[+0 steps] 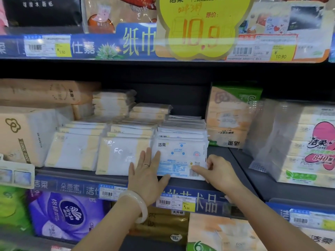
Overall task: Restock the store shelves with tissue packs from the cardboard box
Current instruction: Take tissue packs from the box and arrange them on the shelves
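A: Where is your pack (pixel 179 156) now?

B: It lies at the front of the middle shelf (pixel 112 175), leaning back on the white stack (pixel 183 127) behind it, printed face toward you. That tilt is likely deliberate: the label can be read from the aisle.

A: And your hands?

B: Your left hand (pixel 146 171) lies flat, fingers straight, against the pack's 9 o'clock edge, pressing and gripping nothing. I'd say it is there to keep the pack in its own column, clear of the yellow-banded pack (pixel 119 154) just beside it. Your right hand (pixel 217 171) is at the pack's 5 o'clock corner, fingers bent round the edge near the barcode, pinching it, probably to square the bottom with the shelf lip.

A: What lies round it?

B: At 9 o'clock, more rows of yellow-banded packs. At 3 o'clock, an orange and green bundle (pixel 230 115) stands well back on the shelf. At 12 o'clock, a yellow price sign (pixel 199 28) hangs from the upper shelf. At 6 o'clock, price tags (pixel 176 202) run along the rail.

A: The box?

B: You cannot see it here.
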